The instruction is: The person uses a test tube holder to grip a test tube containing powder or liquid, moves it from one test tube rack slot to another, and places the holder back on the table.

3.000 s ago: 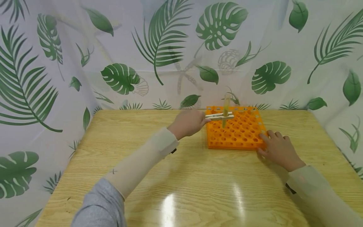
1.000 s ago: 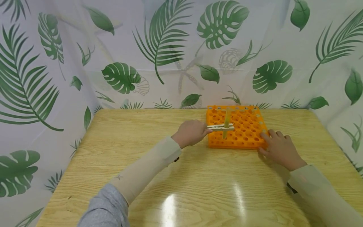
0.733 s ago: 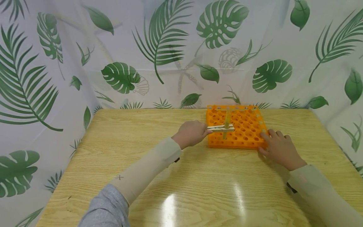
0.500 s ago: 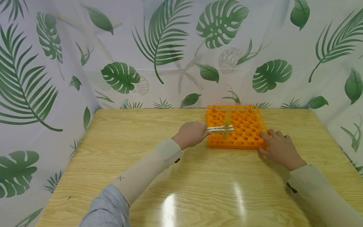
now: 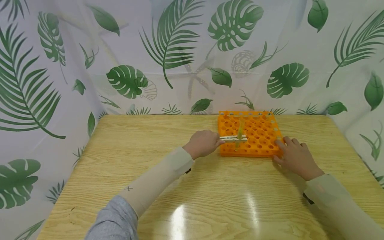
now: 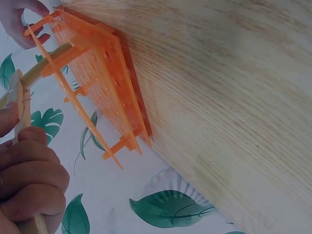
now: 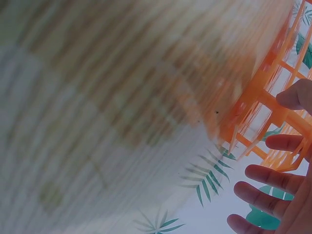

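The left hand [image 5: 203, 144], near the middle of the head view, has its fingers [image 6: 36, 180] curled tightly round a wooden clip [image 5: 232, 140]. At the clip's far end, to the right of those fingers and apart from them, a yellowish tube [image 5: 241, 128] is held between the two wooden arms. The tube leans slightly, top to the right, over the front left part of an orange rack [image 5: 252, 153]. At the upper left of the left wrist view, its lower end shows past the line of the rack's top plate; which hole it meets cannot be told.

The right hand [image 5: 298, 160], right of centre, pinches the rack's front right corner between thumb and forefinger; its other fingers [image 7: 263, 197] spread loosely beside the corner.

The rack sits near the far edge of the desk [image 5: 222, 193], just before a leafy cloth [image 5: 180, 20]. A broad stretch of wood runs from the rack's front to the bottom of the frame, and another lies to the left, partly under the left sleeve [image 5: 156, 180]. The strip on the rack's right is narrower, with the right hand over part of it.
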Demonstrator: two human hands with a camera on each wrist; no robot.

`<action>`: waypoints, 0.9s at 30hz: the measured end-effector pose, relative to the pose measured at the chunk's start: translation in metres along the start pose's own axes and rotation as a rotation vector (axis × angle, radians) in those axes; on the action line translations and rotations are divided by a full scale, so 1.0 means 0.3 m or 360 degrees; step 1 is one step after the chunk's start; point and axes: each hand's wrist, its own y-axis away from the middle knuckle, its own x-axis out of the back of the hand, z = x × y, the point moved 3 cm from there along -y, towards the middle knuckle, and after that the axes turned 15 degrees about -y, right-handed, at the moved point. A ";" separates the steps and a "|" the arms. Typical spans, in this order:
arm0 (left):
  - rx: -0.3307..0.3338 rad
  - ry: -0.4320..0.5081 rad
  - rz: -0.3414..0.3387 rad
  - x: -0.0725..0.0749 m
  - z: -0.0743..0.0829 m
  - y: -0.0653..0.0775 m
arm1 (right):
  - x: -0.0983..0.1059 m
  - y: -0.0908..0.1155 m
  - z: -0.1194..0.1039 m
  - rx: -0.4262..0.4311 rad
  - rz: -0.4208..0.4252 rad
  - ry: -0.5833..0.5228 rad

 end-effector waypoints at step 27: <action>-0.0003 -0.0030 0.0063 -0.020 0.002 0.003 | 0.005 0.000 -0.005 -0.0029 -0.0046 -0.0002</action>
